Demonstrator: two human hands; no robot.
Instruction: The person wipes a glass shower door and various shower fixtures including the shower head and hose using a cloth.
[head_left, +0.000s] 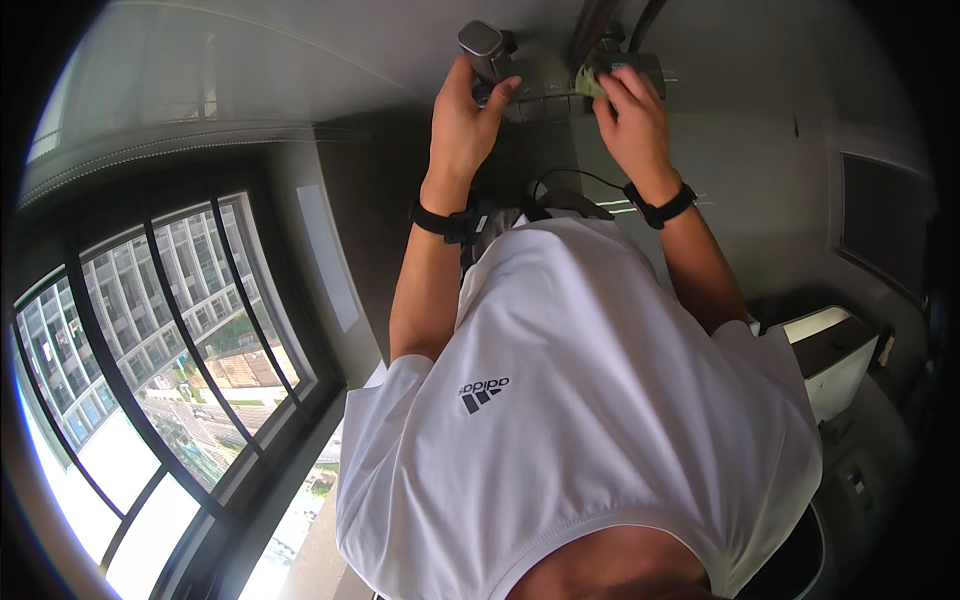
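Observation:
My left hand (469, 109) is at the left end of a dark grey wall fixture, likely a shower control unit (532, 97). Its thumb and fingers lie around a grey part with a rounded square end, perhaps a handle (487, 56). A pale green cloth or sponge (588, 81) is pinched in the fingers of my right hand (632, 112), against the fixture's right part. Between my hands runs a row of key-like segments with small marks. My right fingers partly hide the cloth and the fixture's right end.
Dark pipes or hoses (592, 30) rise above the fixture. On the left is a window (195, 322) with dark bars. A white boxy unit (836, 367) stands at right, below a dark wall panel (881, 217). A cable (577, 171) meets my right wristband (660, 206).

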